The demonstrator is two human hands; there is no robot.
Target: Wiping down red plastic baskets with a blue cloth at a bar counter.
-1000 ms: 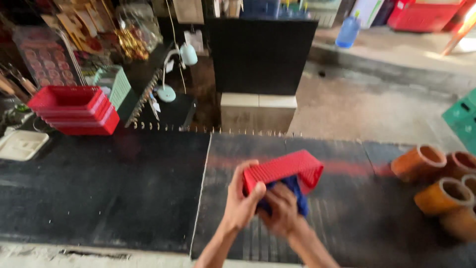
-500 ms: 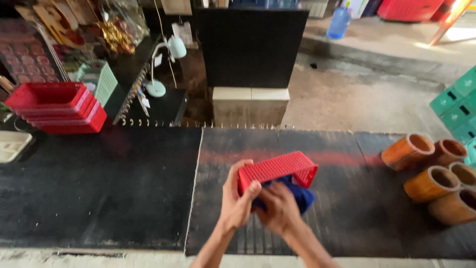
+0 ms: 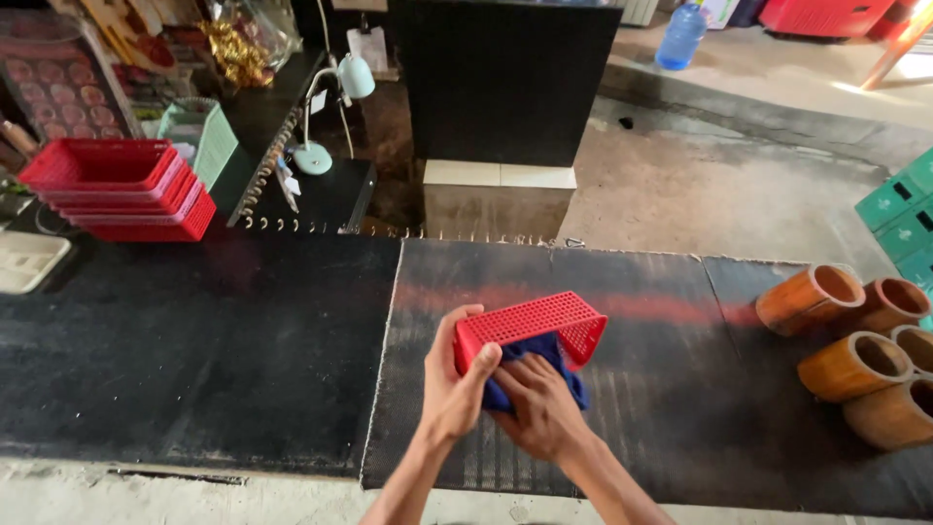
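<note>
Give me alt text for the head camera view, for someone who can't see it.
Two bare hands work over a dark mat: the left hand grips a red basket tipped on its side while the right hand presses a blue cloth into it. A stack of red baskets sits far left, and orange tubes lie at right.

Red mesh basket [image 3: 530, 326] tipped up, blue cloth [image 3: 530, 369] inside.

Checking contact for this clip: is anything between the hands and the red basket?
The left hand grips the red basket directly at its left end. A blue cloth lies between the right hand and the basket's inside.
</note>
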